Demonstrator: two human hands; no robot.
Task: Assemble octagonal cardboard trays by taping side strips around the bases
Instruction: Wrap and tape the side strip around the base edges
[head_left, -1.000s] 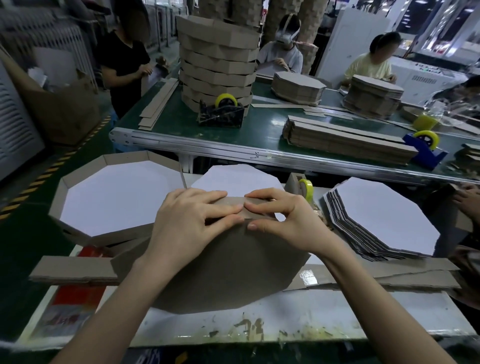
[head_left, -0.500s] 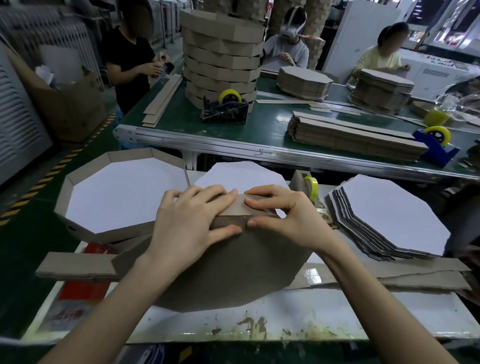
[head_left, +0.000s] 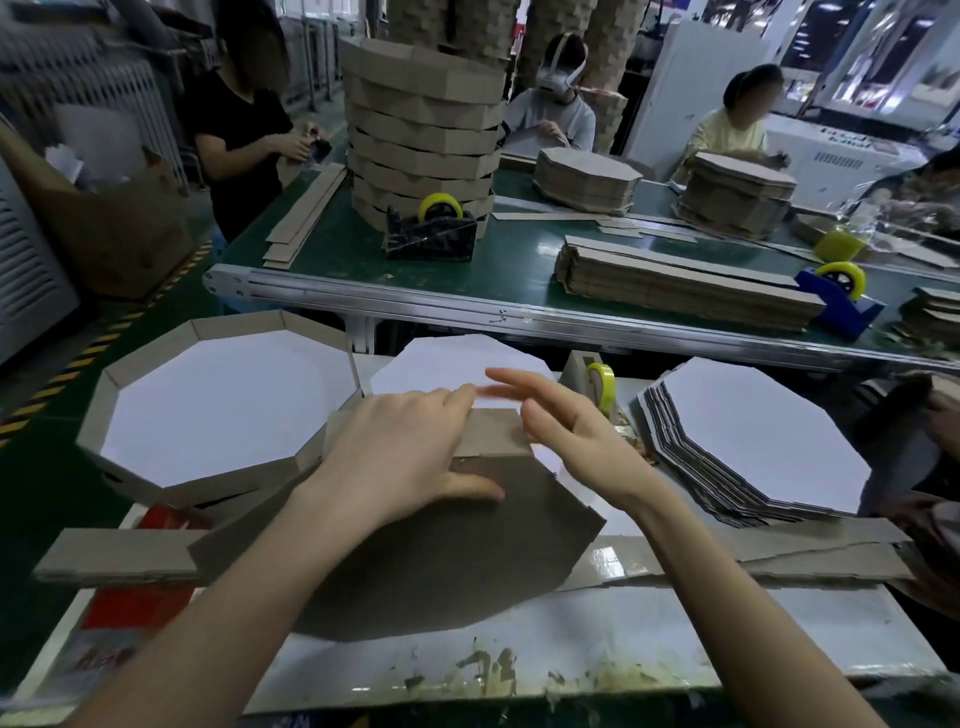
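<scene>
A brown octagonal cardboard base (head_left: 441, 566) stands tilted on the white bench in front of me. A side strip (head_left: 491, 431) is folded up along its top edge. My left hand (head_left: 400, 462) grips that edge, fingers over the strip and thumb flat on the base. My right hand (head_left: 576, 431) hovers just right of the strip with fingers spread and blurred, holding nothing. A long flat side strip (head_left: 119, 553) runs out to the left and right under the base. A yellow tape roll (head_left: 602, 384) sits on its dispenser just beyond my right hand.
A finished octagonal tray (head_left: 150, 358) rests at the left. A stack of white-faced octagonal bases (head_left: 753, 441) lies at the right. Behind runs a green conveyor (head_left: 519, 275) with stacked trays, strip piles and tape dispensers; several people work around it.
My right hand has lifted off the strip and opened, moving right towards the tape roll. My left hand keeps its hold on the strip and base edge.
</scene>
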